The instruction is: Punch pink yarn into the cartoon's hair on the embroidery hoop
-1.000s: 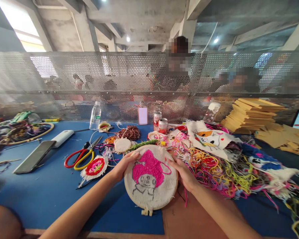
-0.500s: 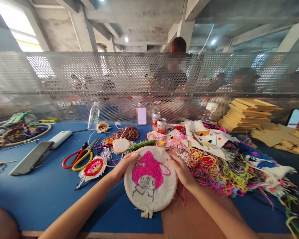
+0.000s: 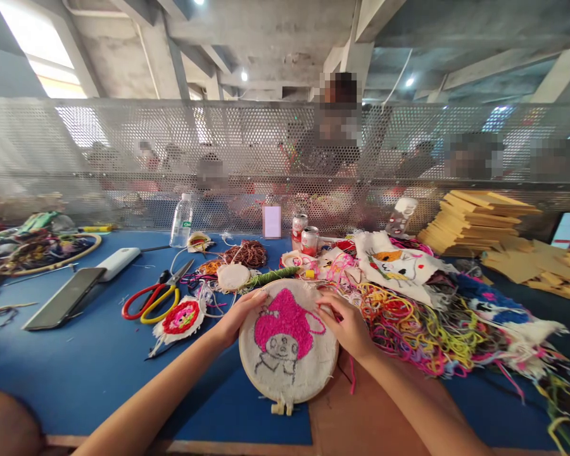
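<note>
A round embroidery hoop [image 3: 289, 384] is held tilted toward me, its screw clamp at the bottom. Its white fabric bears a tufted magenta hood and a face drawn in dark lines. My left hand [image 3: 240, 316] is closed on the hoop's upper left rim, thumb on the front. At the upper right, my right hand [image 3: 344, 320] bends over the rim with its fingertips pinched together on the fabric, beside a pink yarn outline; whatever lies between them is too small to make out. A pink strand [image 3: 352, 377] hangs below this hand.
Scissors [image 3: 159, 296], a red flower patch [image 3: 180, 318] and a phone [image 3: 65, 299] lie left. A bottle [image 3: 181, 220] and drink cans [image 3: 309, 240] stand behind. Tangled yarn [image 3: 403, 323] and cardboard pieces [image 3: 475, 218] are right. A perforated metal screen [image 3: 256, 136] runs across the back.
My right hand has shifted from the hoop's right rim onto the fabric, its fingers now bent and pinched. My left hand keeps its hold. The view has shifted slightly.
</note>
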`<state>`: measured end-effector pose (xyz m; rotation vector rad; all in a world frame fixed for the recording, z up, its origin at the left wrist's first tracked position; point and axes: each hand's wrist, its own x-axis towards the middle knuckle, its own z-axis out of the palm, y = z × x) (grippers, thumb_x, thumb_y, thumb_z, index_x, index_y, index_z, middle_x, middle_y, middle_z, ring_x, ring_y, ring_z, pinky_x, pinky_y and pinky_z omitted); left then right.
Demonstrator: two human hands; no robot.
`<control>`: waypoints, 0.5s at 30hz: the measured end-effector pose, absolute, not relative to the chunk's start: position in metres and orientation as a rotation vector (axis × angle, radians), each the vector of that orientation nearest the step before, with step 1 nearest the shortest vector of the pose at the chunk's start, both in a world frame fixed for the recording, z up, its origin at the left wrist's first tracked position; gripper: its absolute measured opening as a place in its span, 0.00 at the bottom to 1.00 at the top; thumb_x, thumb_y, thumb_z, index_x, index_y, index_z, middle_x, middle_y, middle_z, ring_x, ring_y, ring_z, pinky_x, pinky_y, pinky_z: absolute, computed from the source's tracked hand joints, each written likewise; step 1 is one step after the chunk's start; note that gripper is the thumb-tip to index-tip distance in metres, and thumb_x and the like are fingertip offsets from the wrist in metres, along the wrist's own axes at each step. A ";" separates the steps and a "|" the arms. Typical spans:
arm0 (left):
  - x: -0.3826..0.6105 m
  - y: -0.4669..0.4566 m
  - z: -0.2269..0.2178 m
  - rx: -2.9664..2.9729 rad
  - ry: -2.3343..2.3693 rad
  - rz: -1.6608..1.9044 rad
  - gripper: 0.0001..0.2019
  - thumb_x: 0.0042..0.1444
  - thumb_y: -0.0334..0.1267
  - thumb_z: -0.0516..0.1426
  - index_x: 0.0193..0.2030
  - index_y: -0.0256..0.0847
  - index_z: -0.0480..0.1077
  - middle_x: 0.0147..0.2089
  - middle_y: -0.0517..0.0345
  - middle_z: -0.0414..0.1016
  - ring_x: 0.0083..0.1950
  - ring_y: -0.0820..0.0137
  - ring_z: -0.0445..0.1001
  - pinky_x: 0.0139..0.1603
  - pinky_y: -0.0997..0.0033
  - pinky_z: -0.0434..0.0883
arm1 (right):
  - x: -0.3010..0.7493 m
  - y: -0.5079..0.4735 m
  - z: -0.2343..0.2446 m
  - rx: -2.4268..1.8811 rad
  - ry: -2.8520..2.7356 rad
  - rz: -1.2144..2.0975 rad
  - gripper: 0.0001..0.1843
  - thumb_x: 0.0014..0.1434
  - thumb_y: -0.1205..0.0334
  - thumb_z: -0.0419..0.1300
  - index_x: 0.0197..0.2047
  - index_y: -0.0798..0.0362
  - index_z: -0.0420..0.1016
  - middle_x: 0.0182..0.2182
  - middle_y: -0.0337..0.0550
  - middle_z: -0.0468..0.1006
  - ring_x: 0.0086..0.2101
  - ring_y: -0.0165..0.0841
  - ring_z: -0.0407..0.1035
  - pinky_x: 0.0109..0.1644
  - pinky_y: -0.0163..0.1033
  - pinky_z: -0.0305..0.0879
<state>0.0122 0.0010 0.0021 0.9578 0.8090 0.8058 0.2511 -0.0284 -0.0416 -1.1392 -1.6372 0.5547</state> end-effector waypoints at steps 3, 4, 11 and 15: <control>0.013 0.001 0.003 0.949 0.819 0.804 0.18 0.51 0.41 0.60 0.47 0.34 0.70 0.41 0.49 0.77 0.32 0.66 0.75 0.36 0.70 0.70 | 0.251 -0.028 -0.042 -1.160 -1.669 0.532 0.04 0.55 0.59 0.57 0.32 0.45 0.73 0.41 0.43 0.76 0.43 0.41 0.69 0.47 0.43 0.62; 0.013 0.001 0.003 0.947 0.825 0.803 0.18 0.50 0.41 0.60 0.46 0.34 0.71 0.40 0.49 0.77 0.32 0.66 0.75 0.36 0.70 0.70 | 0.251 -0.028 -0.043 -1.172 -1.680 0.522 0.04 0.55 0.59 0.57 0.32 0.46 0.72 0.40 0.43 0.76 0.42 0.41 0.69 0.46 0.43 0.62; 0.012 0.003 -0.002 0.967 0.841 0.800 0.17 0.51 0.43 0.60 0.45 0.35 0.71 0.38 0.49 0.78 0.32 0.65 0.76 0.34 0.70 0.71 | 0.252 -0.029 -0.044 -1.200 -1.680 0.449 0.04 0.57 0.59 0.55 0.32 0.46 0.70 0.44 0.44 0.75 0.44 0.41 0.68 0.48 0.44 0.62; 0.012 0.005 -0.006 0.966 0.849 0.781 0.19 0.50 0.45 0.60 0.46 0.34 0.71 0.39 0.47 0.78 0.32 0.64 0.76 0.35 0.69 0.71 | 0.256 -0.030 -0.039 -1.125 -1.550 0.505 0.06 0.59 0.57 0.54 0.33 0.46 0.70 0.40 0.44 0.76 0.44 0.41 0.69 0.50 0.46 0.62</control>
